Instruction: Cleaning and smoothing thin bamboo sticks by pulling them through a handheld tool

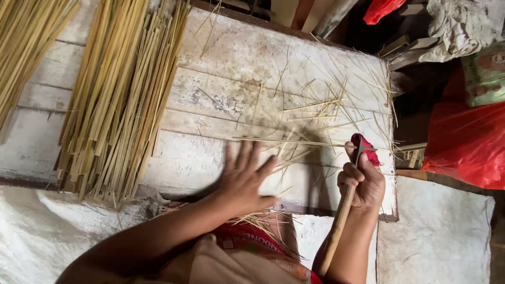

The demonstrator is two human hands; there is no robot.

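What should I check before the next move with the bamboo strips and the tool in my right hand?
1. Right hand has a firm grip on the wooden-handled tool: ok, fist closed around the handle.
2. Tool's working end visible: cannot tell, red cloth covers the top.
3. Left hand free: ok, open and flat over the white board, holding nothing.
4. Left hand apart from the tool: ok, a gap shows between them.
5. Bundle of bamboo strips on the board: ok, lying to the left.
6. Work spot tidy: not ok, loose thin slivers are scattered there.
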